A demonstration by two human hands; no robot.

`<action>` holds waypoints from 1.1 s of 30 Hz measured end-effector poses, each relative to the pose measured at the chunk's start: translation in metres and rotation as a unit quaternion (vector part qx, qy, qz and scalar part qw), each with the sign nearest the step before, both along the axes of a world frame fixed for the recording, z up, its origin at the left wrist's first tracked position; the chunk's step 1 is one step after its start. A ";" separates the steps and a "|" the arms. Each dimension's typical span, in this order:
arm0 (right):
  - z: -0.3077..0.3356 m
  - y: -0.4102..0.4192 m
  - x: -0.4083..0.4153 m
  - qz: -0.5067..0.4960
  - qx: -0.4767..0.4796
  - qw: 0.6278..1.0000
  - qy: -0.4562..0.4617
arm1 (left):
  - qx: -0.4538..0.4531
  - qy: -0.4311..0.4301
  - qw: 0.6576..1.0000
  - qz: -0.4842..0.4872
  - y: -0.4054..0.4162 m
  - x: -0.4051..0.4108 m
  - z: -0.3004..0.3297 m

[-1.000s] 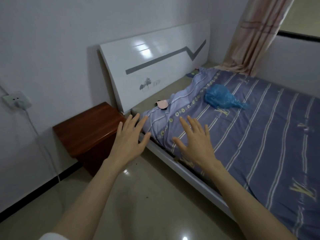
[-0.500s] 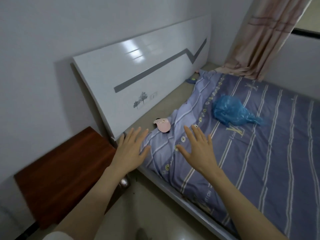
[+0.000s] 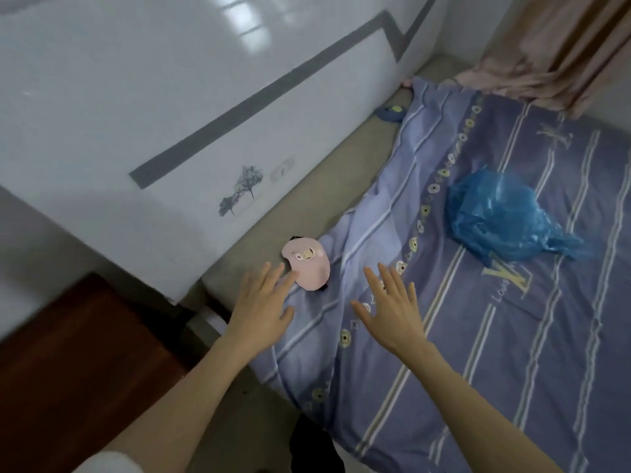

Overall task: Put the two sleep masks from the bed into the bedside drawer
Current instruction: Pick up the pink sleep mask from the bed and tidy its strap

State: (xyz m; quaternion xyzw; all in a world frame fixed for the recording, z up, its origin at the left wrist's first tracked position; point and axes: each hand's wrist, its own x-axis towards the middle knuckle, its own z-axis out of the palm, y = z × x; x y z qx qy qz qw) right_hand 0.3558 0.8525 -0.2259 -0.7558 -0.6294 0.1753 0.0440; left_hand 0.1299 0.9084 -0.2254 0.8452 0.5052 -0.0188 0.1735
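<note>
A pink sleep mask [image 3: 309,266] with a cartoon face and black backing lies on the bed's near corner, half on the purple striped sheet [image 3: 478,336]. A second, dark blue sleep mask [image 3: 389,113] lies farther along by the headboard. My left hand [image 3: 261,307] hovers open with its fingertips just short of the pink mask. My right hand [image 3: 392,308] is spread open over the sheet to the mask's right. The brown bedside cabinet [image 3: 68,363] stands at the lower left; its drawer front is hidden from this angle.
A crumpled blue plastic bag [image 3: 502,220] rests on the sheet at the right. The white headboard [image 3: 170,114] runs along the bed's far side. A pink curtain [image 3: 546,52] hangs into the far corner.
The view has closed in on the bed's corner. Both open hands have advanced toward the pink mask, and the left fingertips are now almost at it.
</note>
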 end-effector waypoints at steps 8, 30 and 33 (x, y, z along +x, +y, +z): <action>-0.134 0.086 0.029 0.002 -0.072 0.997 0.002 | -0.052 0.025 0.998 -0.011 0.063 0.050 -0.126; -0.038 0.137 0.030 -0.148 -0.073 0.921 0.352 | -0.052 -0.280 0.943 0.170 0.148 0.059 -0.015; 0.019 0.146 0.030 -0.111 -0.014 0.929 0.352 | -0.051 -0.309 0.934 0.170 0.158 0.053 0.044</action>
